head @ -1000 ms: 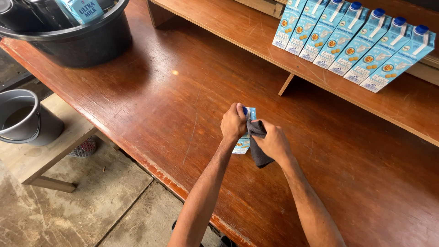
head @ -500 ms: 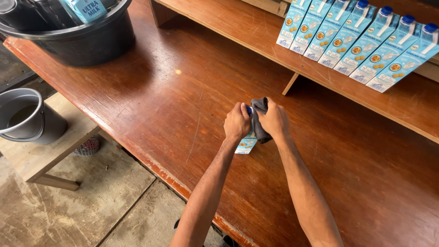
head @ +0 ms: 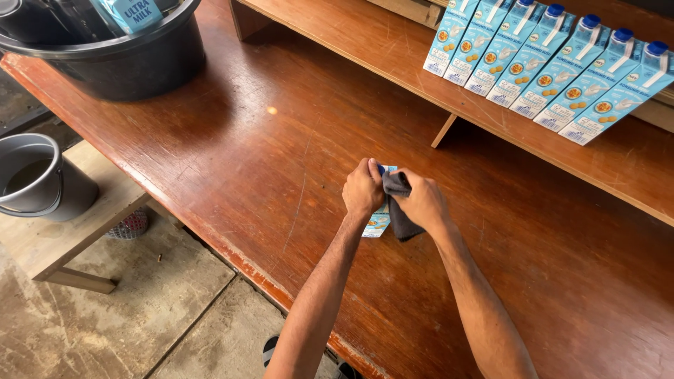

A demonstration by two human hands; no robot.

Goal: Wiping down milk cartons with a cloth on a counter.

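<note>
My left hand [head: 363, 191] grips a light blue drink carton [head: 378, 223] with a blue cap, held upright just above the brown wooden table [head: 267, 161]. Only the carton's bottom corner and a bit of its top show past my fingers. My right hand [head: 422, 202] presses a dark grey cloth [head: 401, 214] against the carton's right side and top. The cloth hangs down below my right palm.
A raised wooden shelf [head: 393, 70] at the back holds a leaning row of several matching blue cartons [head: 554, 67]. A black tub [head: 123, 60] with another carton stands at the table's far left. A grey bucket [head: 35, 179] sits on a low bench beside the table's edge.
Both hands with the carton drifted slightly away from me. The cloth moved from the carton's lower side up over its top, and the carton is more covered by my hands.
</note>
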